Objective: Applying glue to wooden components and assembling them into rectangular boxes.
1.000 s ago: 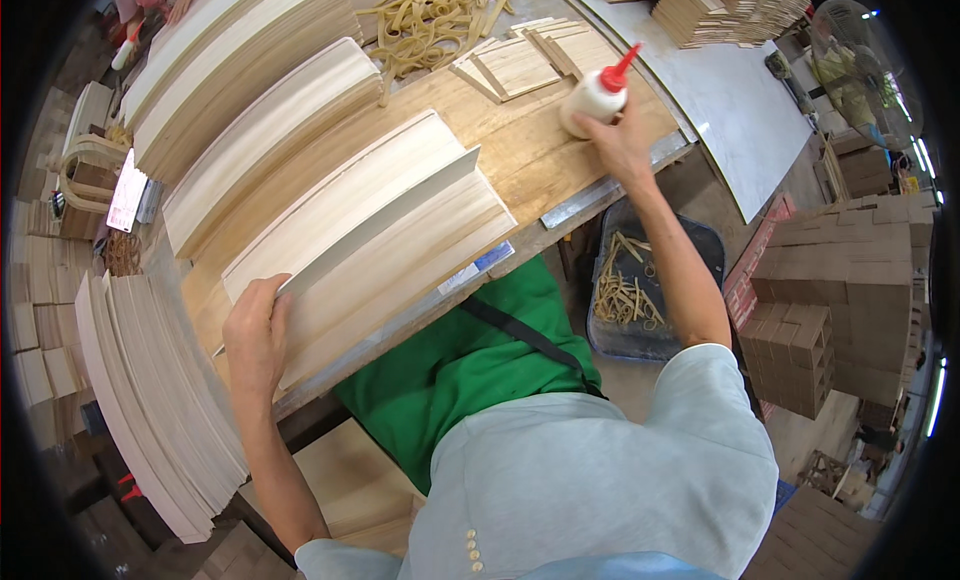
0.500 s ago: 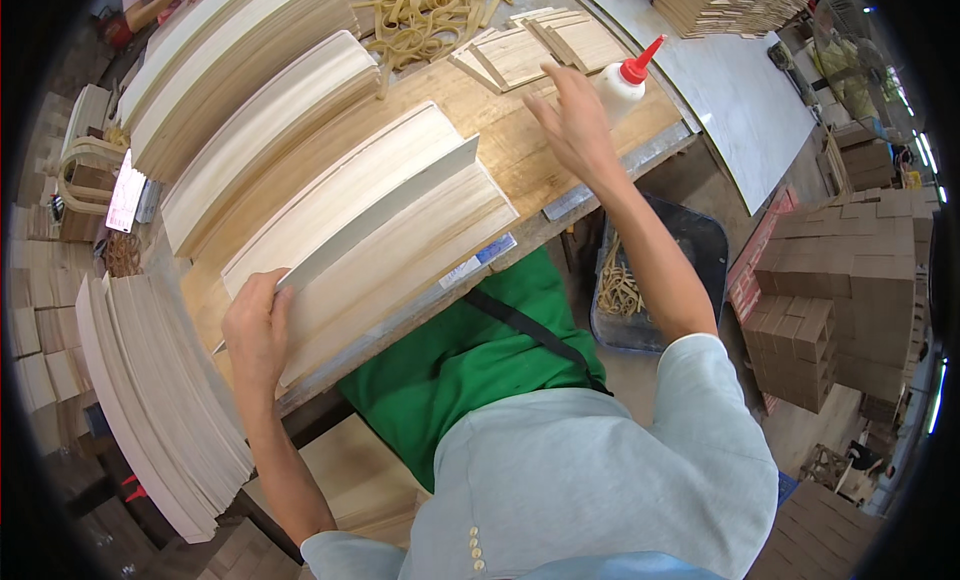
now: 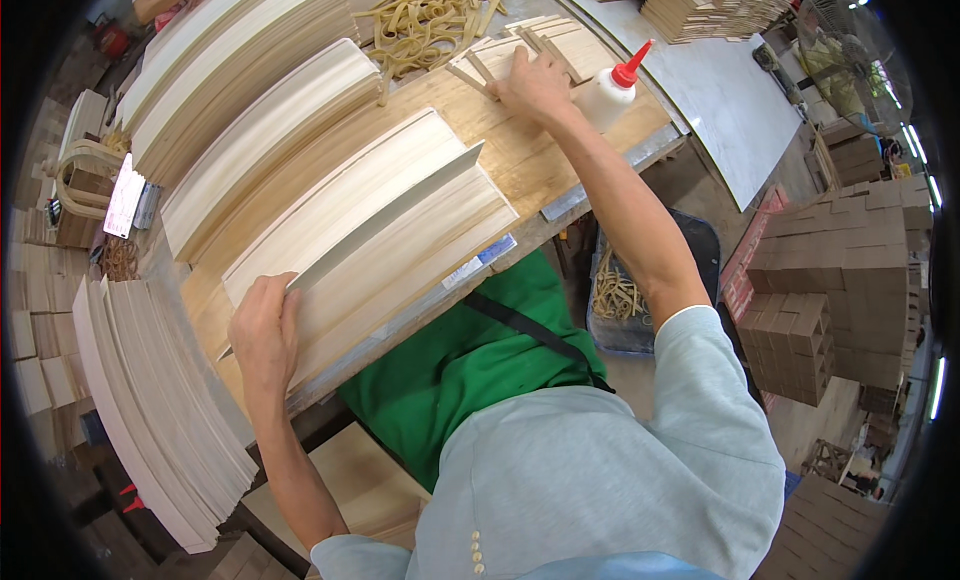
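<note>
My left hand (image 3: 265, 330) is closed on the near-left end of a long, thin grey strip (image 3: 400, 202). The strip stands on edge along pale wooden boards (image 3: 420, 242) laid on the bench. Farther right, my right hand (image 3: 535, 85) is down at a group of small, thin wooden pieces (image 3: 580, 42), fingers bent onto a narrow wooden strip (image 3: 481, 66); its fingertips are partly hidden. Close beside that wrist stands a white glue bottle (image 3: 603, 102) with a red nozzle.
Tall stacks of curved boards (image 3: 250, 65) fill the far left, another stack (image 3: 165, 410) the near left. Yellowish bands (image 3: 430, 25) lie at the back. Below the bench's right side sits a dark bin (image 3: 700, 250); brown blocks (image 3: 830, 270) and a fan (image 3: 855, 60) are beyond.
My right hand has moved left and down from above the bench beside the bottle onto the small wooden pieces. My left hand still grips the grey strip, almost unmoved.
</note>
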A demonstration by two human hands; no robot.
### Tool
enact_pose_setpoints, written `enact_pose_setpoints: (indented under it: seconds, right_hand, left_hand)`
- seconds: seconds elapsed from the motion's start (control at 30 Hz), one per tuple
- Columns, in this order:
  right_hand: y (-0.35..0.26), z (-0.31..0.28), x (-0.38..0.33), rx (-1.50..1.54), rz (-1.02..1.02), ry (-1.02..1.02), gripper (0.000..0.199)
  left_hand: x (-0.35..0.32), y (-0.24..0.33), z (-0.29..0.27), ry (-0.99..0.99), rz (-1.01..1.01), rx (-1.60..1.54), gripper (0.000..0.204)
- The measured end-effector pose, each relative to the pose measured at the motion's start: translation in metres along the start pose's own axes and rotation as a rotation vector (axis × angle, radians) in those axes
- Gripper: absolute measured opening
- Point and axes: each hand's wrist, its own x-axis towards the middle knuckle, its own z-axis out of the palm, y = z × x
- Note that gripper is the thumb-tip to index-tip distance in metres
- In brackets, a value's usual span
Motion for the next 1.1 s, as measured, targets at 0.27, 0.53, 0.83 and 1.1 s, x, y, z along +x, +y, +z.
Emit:
enact_pose_setpoints:
  seconds: [0.27,0.53,0.83,1.1]
  right_hand:
    - [-0.003,-0.004,-0.004,0.105,0.006,-0.008,0.086]
    - [0.020,-0.016,-0.007,0.531,-0.160,0.274,0.065]
    - [0.033,-0.049,-0.134,0.768,-0.142,0.057,0.043]
    - [0.015,-0.043,-0.154,0.628,-0.332,0.056,0.040]
  left_hand:
    - [0.000,-0.001,-0.001,0.013,0.024,-0.017,0.015]
    - [0.002,-0.006,0.001,-0.005,0.027,0.017,0.015]
    - [0.005,-0.008,0.001,-0.058,-0.059,-0.011,0.016]
    - [0.004,-0.005,0.000,-0.070,-0.066,-0.010,0.016]
